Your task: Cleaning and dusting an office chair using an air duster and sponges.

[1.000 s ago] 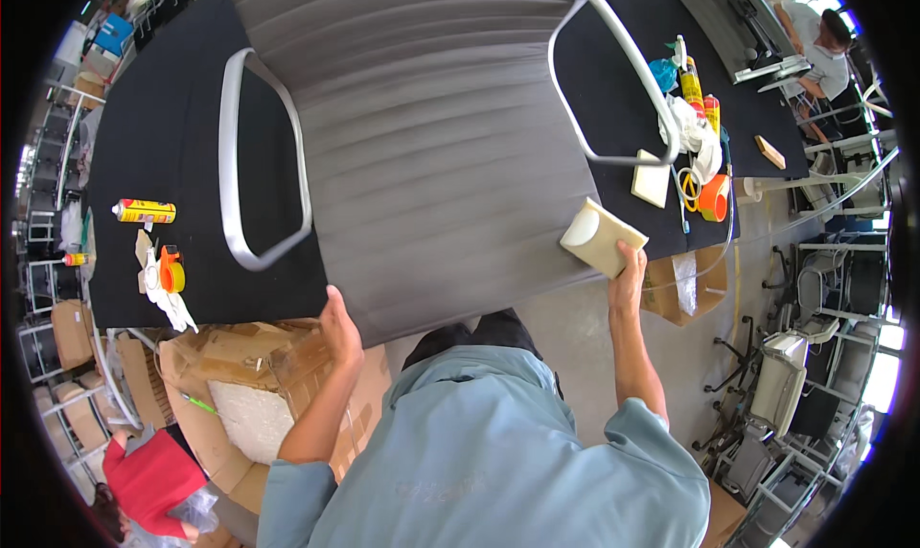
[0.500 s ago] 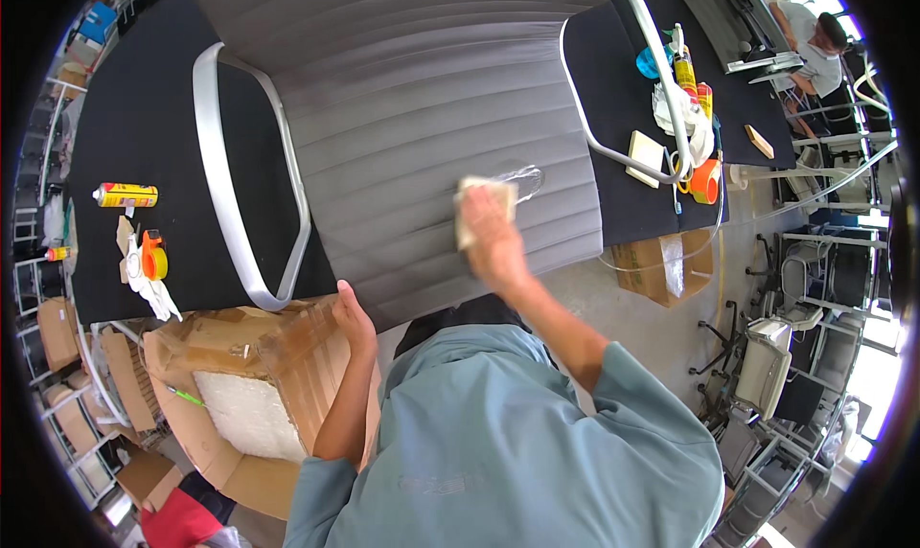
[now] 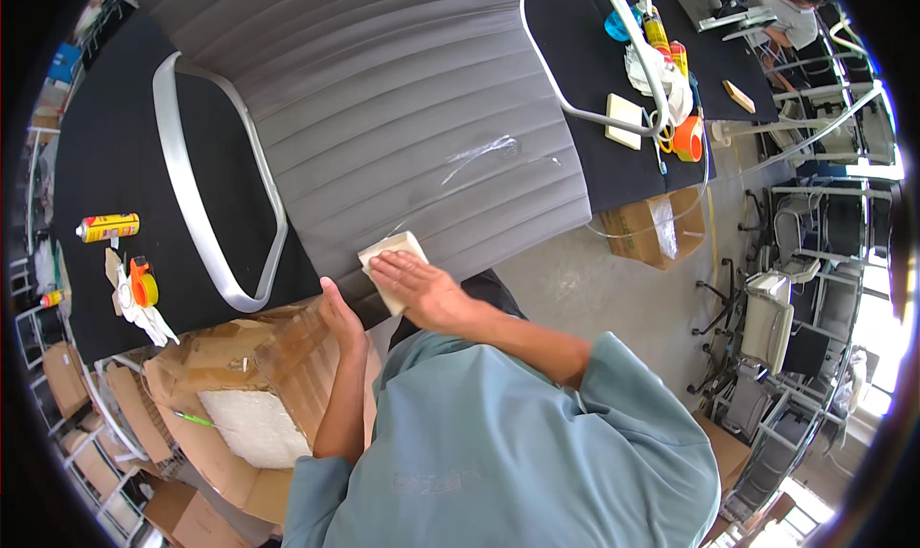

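A grey ribbed chair seat (image 3: 412, 136) with silver loop armrests (image 3: 206, 189) lies across the black-covered table. My right hand (image 3: 426, 289) presses a cream sponge (image 3: 391, 256) onto the seat near its front left edge, fingers spread over it. White wet streaks (image 3: 484, 153) mark the fabric right of the middle. By the seat's front left corner, my left hand (image 3: 342, 318) is held upright with its fingers stretched out, holding nothing; whether it touches the edge is unclear.
Left on the table lie a yellow spray can (image 3: 108, 227), an orange tape dispenser (image 3: 143, 282) and a white glove (image 3: 144, 313). Right are a second sponge (image 3: 624, 121), orange tape (image 3: 687, 139) and several bottles. Below stands an open carton (image 3: 230, 356). Another person (image 3: 791, 21) is at far right.
My right hand has moved the sponge left and toward me, from mid-right of the seat to its front left. Longer white streaks now show. My left hand stays near the corner.
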A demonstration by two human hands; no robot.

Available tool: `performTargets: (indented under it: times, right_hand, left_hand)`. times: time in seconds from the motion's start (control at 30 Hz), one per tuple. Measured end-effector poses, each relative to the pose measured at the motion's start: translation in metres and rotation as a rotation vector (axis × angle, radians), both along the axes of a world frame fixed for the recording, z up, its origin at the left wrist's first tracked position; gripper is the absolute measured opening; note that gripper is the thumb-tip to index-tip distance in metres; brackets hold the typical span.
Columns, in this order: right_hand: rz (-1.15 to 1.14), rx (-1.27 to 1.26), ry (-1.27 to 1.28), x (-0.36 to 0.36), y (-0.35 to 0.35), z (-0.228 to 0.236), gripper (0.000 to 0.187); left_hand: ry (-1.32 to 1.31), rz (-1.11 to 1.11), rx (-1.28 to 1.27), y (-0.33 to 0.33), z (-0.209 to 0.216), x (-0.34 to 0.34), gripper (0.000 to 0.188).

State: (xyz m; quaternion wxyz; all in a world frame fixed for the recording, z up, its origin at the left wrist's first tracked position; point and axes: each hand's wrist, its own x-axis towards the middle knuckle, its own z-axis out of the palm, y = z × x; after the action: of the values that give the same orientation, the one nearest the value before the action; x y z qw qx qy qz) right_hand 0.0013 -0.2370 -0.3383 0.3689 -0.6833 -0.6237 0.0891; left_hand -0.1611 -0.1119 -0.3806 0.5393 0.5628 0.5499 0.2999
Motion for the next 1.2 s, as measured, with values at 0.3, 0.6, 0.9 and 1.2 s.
performTargets:
  times: [0.3, 0.6, 0.9, 1.2]
  right_hand:
    - [-0.818, -0.075, -0.169, 0.127, -0.072, -0.051, 0.059]
    - [-0.508, -0.137, 0.385, 0.13, -0.024, -0.008, 0.063]
    - [-0.093, 0.192, 0.076, 0.032, 0.06, -0.002, 0.038]
    - [-0.714, 0.03, -0.138, 0.238, -0.016, -0.029, 0.062]
  left_hand:
    - [0.013, 0.017, -0.065, -0.008, 0.032, 0.016, 0.065]
    - [0.019, 0.024, 0.061, -0.009, 0.014, 0.009, 0.06]
    - [-0.049, 0.05, 0.009, -0.009, 0.01, 0.013, 0.059]
    - [0.099, 0.056, 0.071, -0.008, -0.01, 0.001, 0.058]
